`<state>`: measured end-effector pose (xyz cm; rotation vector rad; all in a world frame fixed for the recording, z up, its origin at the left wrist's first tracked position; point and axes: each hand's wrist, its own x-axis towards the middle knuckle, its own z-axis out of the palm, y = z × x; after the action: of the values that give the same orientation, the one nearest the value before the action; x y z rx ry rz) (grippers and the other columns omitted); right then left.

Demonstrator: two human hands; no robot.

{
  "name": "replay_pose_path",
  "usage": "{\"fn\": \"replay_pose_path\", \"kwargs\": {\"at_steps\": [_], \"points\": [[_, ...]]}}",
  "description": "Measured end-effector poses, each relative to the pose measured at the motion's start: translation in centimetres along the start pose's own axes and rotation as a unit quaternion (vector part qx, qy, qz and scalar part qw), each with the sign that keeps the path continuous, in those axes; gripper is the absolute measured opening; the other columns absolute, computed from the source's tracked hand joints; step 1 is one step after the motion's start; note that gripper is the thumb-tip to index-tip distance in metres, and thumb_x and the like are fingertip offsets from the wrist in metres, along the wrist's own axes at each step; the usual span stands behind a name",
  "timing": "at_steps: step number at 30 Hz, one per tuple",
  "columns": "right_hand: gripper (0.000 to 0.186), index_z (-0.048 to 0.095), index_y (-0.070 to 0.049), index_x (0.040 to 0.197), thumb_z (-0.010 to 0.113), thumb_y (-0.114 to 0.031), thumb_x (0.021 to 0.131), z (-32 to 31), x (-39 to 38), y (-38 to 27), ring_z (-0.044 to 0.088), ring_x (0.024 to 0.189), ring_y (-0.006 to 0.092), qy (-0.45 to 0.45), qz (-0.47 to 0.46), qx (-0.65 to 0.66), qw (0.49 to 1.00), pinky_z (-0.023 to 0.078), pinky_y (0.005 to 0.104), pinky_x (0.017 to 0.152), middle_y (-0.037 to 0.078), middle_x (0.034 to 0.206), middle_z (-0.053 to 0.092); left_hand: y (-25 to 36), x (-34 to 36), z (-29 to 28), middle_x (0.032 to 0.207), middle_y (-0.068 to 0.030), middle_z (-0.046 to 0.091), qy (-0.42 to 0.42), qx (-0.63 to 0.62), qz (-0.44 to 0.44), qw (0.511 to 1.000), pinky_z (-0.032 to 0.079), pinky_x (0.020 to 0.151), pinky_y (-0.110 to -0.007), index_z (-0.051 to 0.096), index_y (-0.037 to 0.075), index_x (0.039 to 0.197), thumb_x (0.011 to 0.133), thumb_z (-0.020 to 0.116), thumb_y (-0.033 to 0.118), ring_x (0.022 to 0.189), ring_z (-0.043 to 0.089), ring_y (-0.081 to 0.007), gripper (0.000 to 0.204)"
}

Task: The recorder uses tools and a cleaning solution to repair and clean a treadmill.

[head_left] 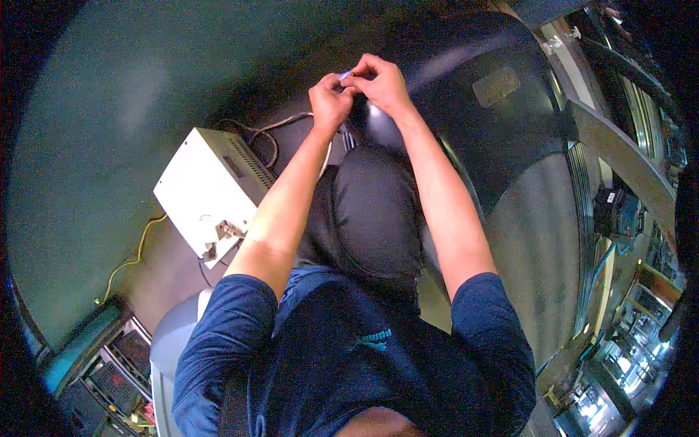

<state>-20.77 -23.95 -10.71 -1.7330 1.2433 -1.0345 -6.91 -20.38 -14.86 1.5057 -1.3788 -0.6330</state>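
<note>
My left hand and my right hand meet high in the view, in front of me, with fingertips pinched around a small bluish object, too small to make out. Both hands have their fingers curled. Just beyond and to the right of them is a large glossy black curved panel, with a lighter rectangular patch on it. My dark-clothed leg is below the hands.
A white metal box with vents and fittings sits to my left, with grey cables behind it and a yellow cable beside it. A large dark green surface curves along the left. Metal framework and equipment line the right.
</note>
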Motion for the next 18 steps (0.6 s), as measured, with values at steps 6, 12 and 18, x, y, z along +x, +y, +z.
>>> {"fn": "replay_pose_path", "kwargs": {"at_steps": [6, 12, 18], "points": [[0.026, 0.069, -0.002, 0.095, 0.08, -0.023, 0.084, -4.1, 0.3, -3.9, 0.067, 0.075, 0.0135, -0.11, -0.112, -0.104, 0.982, 0.053, 0.0296, 0.071, 0.007, 0.081, 0.07, -0.6, 0.6, -1.0, 0.087, -0.0145, 0.074, -0.08, -0.04, 0.01, 0.996, 0.054, 0.074, -0.032, 0.074, 0.001, 0.086, 0.077, 0.074, 0.003, 0.081, 0.073, -0.0201, 0.01], [0.027, 0.064, -0.005, 0.099, 0.075, -0.024, 0.082, -5.5, 1.8, -6.4, 0.061, 0.1, 0.032, -0.069, -0.315, -0.25, 0.913, 0.052, 0.041, 0.085, 0.01, 0.093, 0.065, 0.5, 0.9, -1.0, 0.089, -0.0123, 0.076, -0.117, -0.05, 0.039, 0.991, 0.056, 0.079, -0.03, 0.074, 0.0, 0.087, 0.079, 0.062, -0.012, 0.085, 0.073, -0.0203, 0.018], [0.018, 0.064, -0.005, 0.094, 0.063, -0.021, 0.085, -2.9, 0.9, -7.2, 0.069, 0.081, 0.0417, -0.122, -0.116, -0.325, 0.93, 0.054, 0.0517, 0.075, 0.021, 0.084, 0.07, 1.0, 0.8, -0.9, 0.093, -0.0169, 0.074, -0.119, 0.017, 0.076, 0.99, 0.056, 0.079, -0.034, 0.072, 0.0, 0.096, 0.081, 0.061, -0.007, 0.09, 0.074, -0.0264, 0.021]]}}
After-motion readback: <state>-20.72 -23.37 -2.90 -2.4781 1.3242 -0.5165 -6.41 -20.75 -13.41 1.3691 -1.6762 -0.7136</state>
